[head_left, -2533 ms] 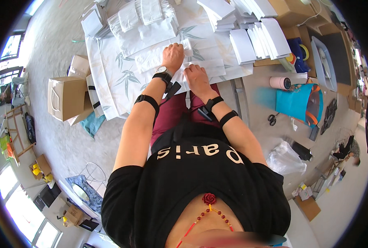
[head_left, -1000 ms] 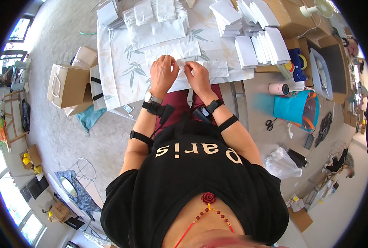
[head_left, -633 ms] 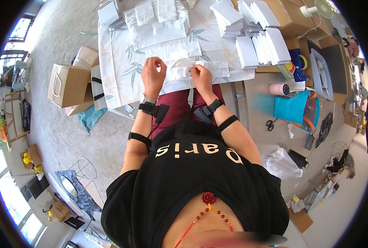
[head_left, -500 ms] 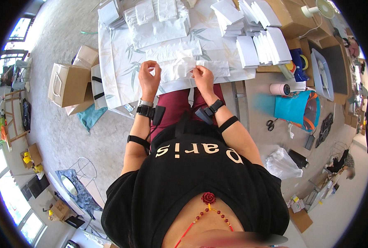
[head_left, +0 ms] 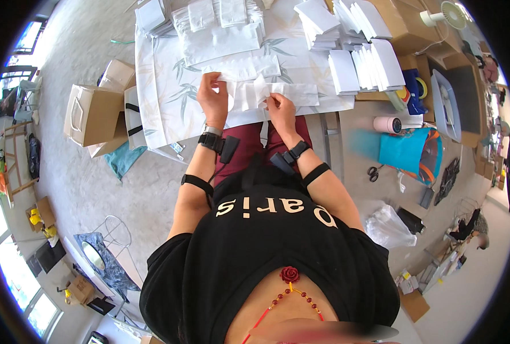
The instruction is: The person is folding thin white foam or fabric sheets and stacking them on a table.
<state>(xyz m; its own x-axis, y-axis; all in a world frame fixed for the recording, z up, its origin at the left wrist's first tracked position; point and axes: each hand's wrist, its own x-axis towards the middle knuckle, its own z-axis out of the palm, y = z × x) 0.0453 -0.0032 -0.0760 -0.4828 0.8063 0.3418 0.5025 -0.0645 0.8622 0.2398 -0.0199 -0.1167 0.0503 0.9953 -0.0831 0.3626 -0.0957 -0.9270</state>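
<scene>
Right hand: the grip of the right hand (head_left: 273,102) is closed, thumb and fingers pinching a thin white sheet (head_left: 261,86) above the counter (head_left: 157,109).
Left hand: the left hand (head_left: 213,98) is raised with curled fingers near the sheet; I cannot tell whether its grip holds anything.
White strips: one flat white strip (head_left: 302,94) lies beneath and beside the right hand; a wrinkled strip (head_left: 252,67) lies just beyond it.
Far side of counter: a layered pile of white packets (head_left: 218,46), with folded white stacks (head_left: 375,64) to the right.
Blue-grey tub: the tub (head_left: 434,86) is tilted beside a brown carton (head_left: 470,133), with a white object inside, its kind unclear.
Blue tote: on the floor at right, the tote (head_left: 397,150) gapes sideways, contents unclear; a pink cylinder (head_left: 383,124) is beside it.
Clear bag: a crumpled plastic bag (head_left: 388,226) sits nearer the person, contents unclear.
Tan box: at left, a box (head_left: 82,120) has a pale handle on its side; its inside is hidden.
</scene>
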